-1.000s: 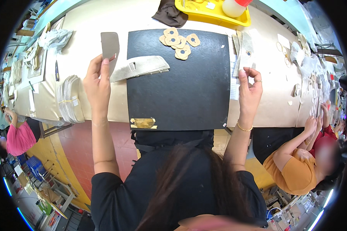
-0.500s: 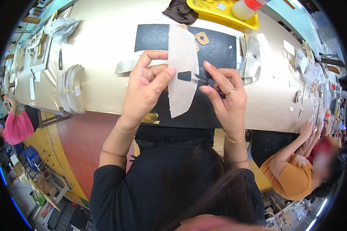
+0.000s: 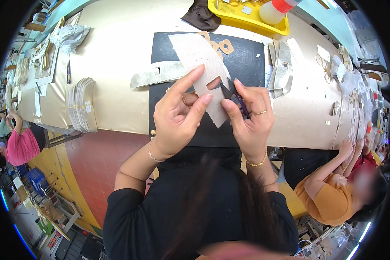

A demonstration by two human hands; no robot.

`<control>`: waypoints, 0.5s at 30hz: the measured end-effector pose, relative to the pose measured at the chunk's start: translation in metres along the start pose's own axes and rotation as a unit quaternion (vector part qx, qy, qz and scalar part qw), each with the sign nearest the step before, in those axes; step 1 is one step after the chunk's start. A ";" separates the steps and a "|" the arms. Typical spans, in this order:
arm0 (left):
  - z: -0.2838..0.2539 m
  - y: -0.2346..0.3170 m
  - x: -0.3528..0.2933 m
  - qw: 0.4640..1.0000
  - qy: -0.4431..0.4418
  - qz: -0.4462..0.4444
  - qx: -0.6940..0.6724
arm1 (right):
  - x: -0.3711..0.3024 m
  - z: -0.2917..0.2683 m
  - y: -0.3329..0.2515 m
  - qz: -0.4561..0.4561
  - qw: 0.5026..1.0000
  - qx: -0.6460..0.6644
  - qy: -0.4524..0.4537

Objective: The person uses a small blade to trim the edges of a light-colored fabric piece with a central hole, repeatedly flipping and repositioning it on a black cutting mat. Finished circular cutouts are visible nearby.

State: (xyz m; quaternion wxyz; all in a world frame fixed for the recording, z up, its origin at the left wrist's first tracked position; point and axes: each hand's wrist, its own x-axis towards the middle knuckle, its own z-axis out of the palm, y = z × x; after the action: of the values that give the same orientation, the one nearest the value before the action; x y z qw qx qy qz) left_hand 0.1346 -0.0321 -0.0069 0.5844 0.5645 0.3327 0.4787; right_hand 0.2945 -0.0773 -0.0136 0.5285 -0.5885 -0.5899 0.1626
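A beige curved panel (image 3: 200,54) with a small four-sided hole hangs tilted over the black mat (image 3: 255,108). My left hand (image 3: 176,117) grips the panel's left edge, thumb in front and the other fingers partly hidden behind. A fingertip shows through the hole. In my right hand (image 3: 255,108) are small dark-bladed snips (image 3: 242,105) with a purple handle, held between thumb and fingers. Their blades lie at the panel's right edge, close beside the hole; whether they cut into it I cannot tell. Several tan pieces with round holes (image 3: 225,46) lie at the mat's far side.
A grey strip (image 3: 149,76) lies across the mat's left edge. Further left is a banded stack of panels (image 3: 80,106). Grey pieces (image 3: 283,69) lie right of the mat. Beyond are a yellow tray (image 3: 247,19) and a bottle (image 3: 271,13). A person in orange (image 3: 329,199) works at right.
The panel has turned from nearly upright to slanting, its top now leaning left. My left hand has shifted right and nearer, its thumb now by the hole. The snips have turned more upright against the panel.
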 end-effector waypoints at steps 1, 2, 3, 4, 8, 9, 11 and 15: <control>0.002 -0.001 -0.001 1.000 0.000 0.012 -0.019 | 0.000 0.000 0.000 -0.002 1.000 0.000 0.005; 0.004 -0.002 -0.002 0.999 0.000 0.024 -0.038 | 0.001 0.000 0.000 -0.007 1.000 0.002 0.005; 0.005 -0.002 -0.002 0.998 0.001 0.033 -0.045 | 0.002 0.000 -0.001 -0.014 1.000 0.001 0.005; 0.006 -0.003 -0.003 0.998 0.002 0.042 -0.053 | 0.003 0.000 -0.002 -0.020 1.000 -0.004 0.005; 0.009 -0.003 -0.003 0.996 0.002 0.047 -0.077 | 0.006 0.000 -0.006 -0.034 0.999 -0.017 0.008; 0.009 -0.003 -0.003 0.995 0.000 0.043 -0.094 | 0.007 0.000 -0.007 -0.036 0.999 -0.019 0.010; 0.010 -0.004 -0.002 0.994 0.009 0.046 -0.095 | 0.007 0.000 -0.008 -0.044 0.999 -0.026 0.011; 0.012 -0.007 -0.002 0.989 0.022 0.039 -0.142 | 0.008 -0.002 -0.011 -0.042 0.999 -0.028 0.014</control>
State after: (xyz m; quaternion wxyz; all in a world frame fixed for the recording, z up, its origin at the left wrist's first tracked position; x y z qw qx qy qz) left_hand 0.1469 -0.0375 -0.0127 0.6325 0.4775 0.2519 0.5554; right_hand 0.2919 -0.0739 -0.0002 0.5264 -0.5797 -0.6111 0.1158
